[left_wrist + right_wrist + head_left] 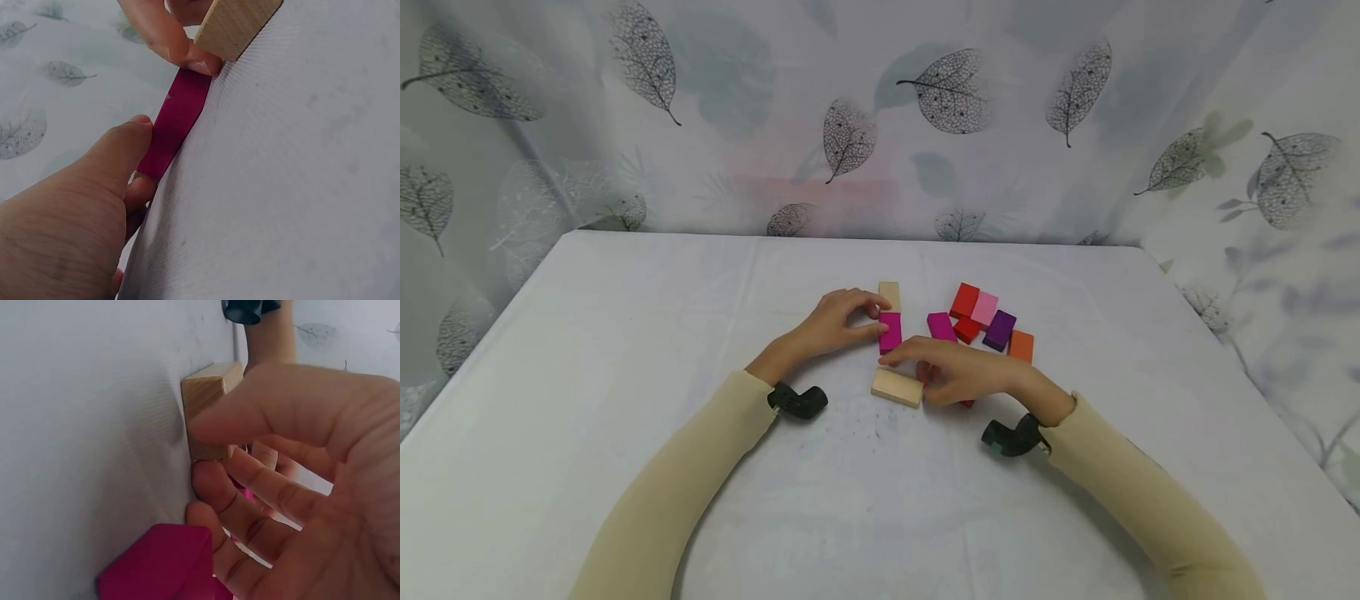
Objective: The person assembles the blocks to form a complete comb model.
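My left hand (842, 323) pinches a magenta block (890, 332), its thumb on the near part of the block and its index finger by the far end. Directly beyond lies a plain wooden block (889, 295), in line with the magenta one. My right hand (966, 367) holds a second plain wooden block (897, 388) by its right end. In the right wrist view, its thumb presses that wooden block (205, 412) while a fingertip meets the underside edge. The right index finger reaches over to the near end of the magenta block (178, 119).
Right of the hands lie loose blocks: a second magenta block (941, 326), a red one (965, 300), a pink one (984, 309), a purple one (1000, 330) and an orange one (1021, 346). A white cloth (760, 517) covers the table; a leaf-patterned curtain (737, 108) hangs behind.
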`<state>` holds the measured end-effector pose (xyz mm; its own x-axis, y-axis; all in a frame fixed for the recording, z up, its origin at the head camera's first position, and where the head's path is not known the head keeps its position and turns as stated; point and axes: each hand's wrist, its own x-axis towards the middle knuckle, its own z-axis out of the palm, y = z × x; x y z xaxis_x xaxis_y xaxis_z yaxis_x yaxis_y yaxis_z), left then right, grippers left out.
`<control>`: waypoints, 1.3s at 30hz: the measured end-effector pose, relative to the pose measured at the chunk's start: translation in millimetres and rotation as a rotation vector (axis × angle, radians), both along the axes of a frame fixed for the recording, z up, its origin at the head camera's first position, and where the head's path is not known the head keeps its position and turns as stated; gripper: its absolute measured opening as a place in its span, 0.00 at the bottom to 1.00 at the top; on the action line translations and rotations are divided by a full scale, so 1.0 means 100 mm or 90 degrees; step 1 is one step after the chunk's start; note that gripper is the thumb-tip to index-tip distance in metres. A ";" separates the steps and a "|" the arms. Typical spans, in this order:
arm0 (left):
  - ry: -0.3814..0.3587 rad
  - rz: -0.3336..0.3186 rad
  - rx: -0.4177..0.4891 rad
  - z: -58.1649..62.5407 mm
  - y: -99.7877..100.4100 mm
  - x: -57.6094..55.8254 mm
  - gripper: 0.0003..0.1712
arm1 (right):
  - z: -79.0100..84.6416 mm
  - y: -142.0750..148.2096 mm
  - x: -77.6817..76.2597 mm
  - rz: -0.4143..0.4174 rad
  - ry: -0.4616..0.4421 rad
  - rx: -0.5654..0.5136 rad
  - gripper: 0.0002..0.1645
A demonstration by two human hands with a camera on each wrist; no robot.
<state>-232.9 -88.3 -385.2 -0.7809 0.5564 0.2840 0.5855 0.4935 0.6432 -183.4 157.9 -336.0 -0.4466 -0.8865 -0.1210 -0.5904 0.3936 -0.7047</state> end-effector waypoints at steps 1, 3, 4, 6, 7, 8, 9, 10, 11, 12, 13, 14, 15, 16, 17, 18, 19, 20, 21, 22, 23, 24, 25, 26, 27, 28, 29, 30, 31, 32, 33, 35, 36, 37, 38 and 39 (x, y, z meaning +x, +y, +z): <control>0.000 0.000 -0.001 0.00 0.00 0.00 0.20 | 0.01 -0.01 0.00 0.002 -0.003 0.008 0.39; 0.000 -0.001 -0.001 0.00 0.00 0.00 0.20 | 0.03 -0.03 0.00 0.009 -0.010 0.022 0.41; -0.001 -0.001 -0.001 0.00 0.00 0.00 0.20 | 0.04 -0.04 0.00 0.014 -0.012 0.028 0.42; 0.000 -0.002 0.001 0.01 0.00 0.00 0.20 | 0.04 -0.06 0.00 0.024 -0.014 0.034 0.42; 0.000 -0.002 0.003 0.01 0.00 0.00 0.20 | 0.04 -0.06 0.00 0.027 -0.013 0.039 0.42; 0.001 -0.002 0.005 0.01 0.00 0.01 0.20 | 0.04 -0.07 0.01 0.029 -0.012 0.043 0.42; 0.004 -0.002 0.005 0.01 0.00 0.01 0.20 | 0.04 -0.07 0.00 0.032 -0.012 0.045 0.42; 0.006 -0.002 0.004 0.01 0.00 0.01 0.20 | 0.04 -0.07 0.00 0.032 -0.009 0.047 0.42; 0.007 -0.002 0.005 0.01 -0.01 0.01 0.20 | 0.04 -0.08 0.00 0.032 -0.008 0.049 0.42; 0.005 -0.002 0.005 0.01 -0.01 0.00 0.20 | 0.04 -0.08 0.01 0.032 -0.008 0.051 0.42; 0.006 -0.002 0.004 0.01 0.00 0.00 0.20 | 0.05 -0.08 0.01 0.032 -0.008 0.051 0.41; 0.005 -0.003 0.004 0.00 0.00 0.00 0.20 | 0.04 -0.08 0.01 0.031 -0.008 0.050 0.41; 0.005 -0.003 0.004 0.00 0.00 -0.01 0.20 | 0.04 -0.08 0.01 0.031 -0.006 0.049 0.41; 0.003 -0.003 0.004 0.00 0.00 -0.01 0.20 | 0.04 -0.08 0.02 0.029 -0.005 0.048 0.41; 0.001 -0.003 0.005 -0.01 0.00 -0.01 0.20 | 0.04 -0.08 0.02 0.027 -0.005 0.046 0.40; 0.003 -0.003 0.006 -0.01 0.00 -0.01 0.20 | 0.04 -0.08 0.02 0.024 -0.004 0.046 0.40; 0.007 -0.004 0.008 -0.01 0.00 -0.01 0.20 | 0.04 -0.08 0.02 0.020 -0.002 0.045 0.40; 0.011 -0.005 0.011 -0.02 0.00 -0.02 0.20 | 0.03 -0.08 0.03 0.016 0.000 0.045 0.40; 0.016 -0.005 0.012 -0.02 0.00 -0.02 0.20 | 0.03 -0.08 0.03 0.012 0.002 0.044 0.40; 0.019 -0.005 0.013 -0.02 0.00 -0.02 0.20 | 0.03 -0.07 0.03 0.009 0.003 0.043 0.41; 0.021 -0.005 0.013 -0.02 0.00 -0.02 0.20 | 0.03 -0.07 0.03 0.006 0.003 0.041 0.41; 0.024 -0.005 0.014 -0.02 0.00 -0.02 0.20 | 0.03 -0.07 0.04 0.003 0.004 0.039 0.41; 0.024 -0.004 0.013 -0.02 0.00 -0.02 0.20 | 0.02 -0.07 0.04 0.002 0.005 0.036 0.41; 0.023 -0.003 0.012 -0.02 0.00 -0.03 0.20 | 0.02 -0.07 0.04 0.000 0.006 0.033 0.41; 0.022 -0.002 0.011 -0.02 0.00 -0.02 0.20 | 0.01 -0.06 0.04 -0.001 0.007 0.031 0.40; 0.021 -0.002 0.010 -0.02 0.00 -0.02 0.20 | 0.01 -0.06 0.04 -0.003 0.006 0.027 0.39; 0.021 -0.001 0.010 -0.01 0.00 -0.02 0.20 | 0.01 -0.06 0.04 -0.004 0.005 0.024 0.39; 0.021 -0.001 0.010 -0.01 0.00 -0.01 0.20 | 0.00 -0.06 0.04 -0.007 0.004 0.023 0.39; 0.022 -0.001 0.010 -0.01 0.00 -0.01 0.20 | 0.00 -0.05 0.04 -0.011 0.003 0.022 0.38; 0.022 0.000 0.010 -0.01 -0.01 -0.01 0.20 | -0.01 -0.05 0.04 -0.015 0.002 0.021 0.38; 0.021 0.000 0.009 -0.01 -0.01 -0.01 0.20 | -0.01 -0.05 0.05 -0.018 0.001 0.020 0.38; 0.019 0.001 0.007 -0.01 -0.01 -0.01 0.20 | -0.01 -0.04 0.05 -0.023 0.000 0.018 0.38; 0.018 0.000 0.006 -0.01 -0.01 -0.01 0.20 | -0.02 -0.04 0.05 -0.024 0.000 0.015 0.38; 0.017 0.000 0.005 -0.01 0.00 -0.02 0.20 | -0.03 -0.03 0.04 -0.024 0.002 0.013 0.38; 0.016 -0.001 0.005 -0.01 0.00 -0.02 0.20 | -0.03 -0.03 0.04 -0.024 0.002 0.011 0.38; 0.015 -0.002 0.005 -0.01 0.00 -0.02 0.20 | -0.03 -0.03 0.05 -0.024 0.003 0.010 0.38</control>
